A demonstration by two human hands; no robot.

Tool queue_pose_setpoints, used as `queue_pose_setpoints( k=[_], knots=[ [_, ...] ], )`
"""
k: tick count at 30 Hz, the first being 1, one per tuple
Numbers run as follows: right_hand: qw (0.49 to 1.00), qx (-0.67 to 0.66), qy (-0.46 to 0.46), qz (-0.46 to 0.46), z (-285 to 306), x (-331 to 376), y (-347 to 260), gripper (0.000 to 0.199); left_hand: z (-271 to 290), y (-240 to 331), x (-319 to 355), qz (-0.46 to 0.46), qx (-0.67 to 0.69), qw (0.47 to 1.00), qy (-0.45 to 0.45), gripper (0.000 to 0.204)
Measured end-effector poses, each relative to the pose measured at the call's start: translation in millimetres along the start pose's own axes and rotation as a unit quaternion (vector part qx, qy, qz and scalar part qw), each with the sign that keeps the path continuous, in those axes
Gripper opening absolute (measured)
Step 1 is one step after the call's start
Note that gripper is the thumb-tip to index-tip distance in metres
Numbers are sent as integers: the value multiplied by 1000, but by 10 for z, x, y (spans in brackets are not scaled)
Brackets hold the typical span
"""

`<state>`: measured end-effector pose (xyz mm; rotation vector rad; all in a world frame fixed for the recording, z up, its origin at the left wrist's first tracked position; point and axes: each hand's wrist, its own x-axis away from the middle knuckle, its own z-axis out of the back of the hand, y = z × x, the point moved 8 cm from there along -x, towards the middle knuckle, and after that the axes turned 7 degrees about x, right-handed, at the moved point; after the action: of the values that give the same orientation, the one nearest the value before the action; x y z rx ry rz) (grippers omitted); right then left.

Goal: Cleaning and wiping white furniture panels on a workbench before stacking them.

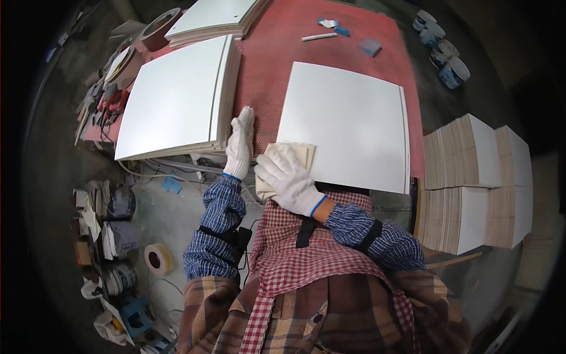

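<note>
The left hand [240,143] is extending, unclenched, beside stacked white panels [171,97]. The right hand [288,178] is lying spread over a folded cloth [306,154].

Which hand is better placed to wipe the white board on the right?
Probably the right hand: it's over the folded cloth, by the near-left corner of the white board. The left hand is farther away, beside the stacked boards.
</note>
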<state>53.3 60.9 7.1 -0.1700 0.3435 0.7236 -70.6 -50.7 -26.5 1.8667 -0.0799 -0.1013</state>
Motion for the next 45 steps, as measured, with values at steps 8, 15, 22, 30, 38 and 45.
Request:
queue_pose_setpoints(
  k=[8, 15, 22, 30, 38, 45],
  knots=[
    [982, 16, 5, -190, 425, 1169, 765, 65, -9, -223, 139, -197, -561, 794, -127, 60],
    [859, 102, -51, -499, 803, 3555, 2193, 44, -694, -126, 77, -84, -583, 805, -73, 75],
    [899, 194, 74, -385, 1277, 2118, 1820, 65, -437, -166, 14, -51, -645, 762, -16, 56],
    [980, 30, 3, -196, 364, 740, 836, 68, -687, -46, 139, -160, -661, 733, -4, 47],
    [932, 109, -69, -340, 438, 1421, 2652, 64, -810, -40, 65, -114, -610, 784, -23, 41],
    [895, 167, -48, -411, 50, 949, 4070, 64, -686, -144, 70, -111, -622, 774, -42, 51]
  ],
)
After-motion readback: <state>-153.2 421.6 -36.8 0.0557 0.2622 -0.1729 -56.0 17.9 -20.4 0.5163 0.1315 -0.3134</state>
